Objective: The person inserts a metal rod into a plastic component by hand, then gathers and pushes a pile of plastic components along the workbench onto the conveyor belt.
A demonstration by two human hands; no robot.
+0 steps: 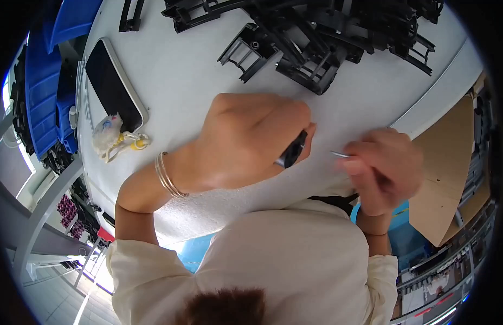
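My left hand is closed in a fist over the white table, wrapped round a small black plastic part. Only one end of that part shows between the fingers, so its full shape is hidden. To the right, my right hand pinches a thin, shiny metal pin between thumb and forefinger. The pin's tip points left toward the black part, with a gap between them. Beyond my left hand lies a heap of black plastic frame-like parts, some with slim crossbars.
At the left a phone lies on the table, with a fluffy charm beside its lower end. Blue bins stand past the left edge. An open cardboard box sits at the right. A lone black part lies at the far left.
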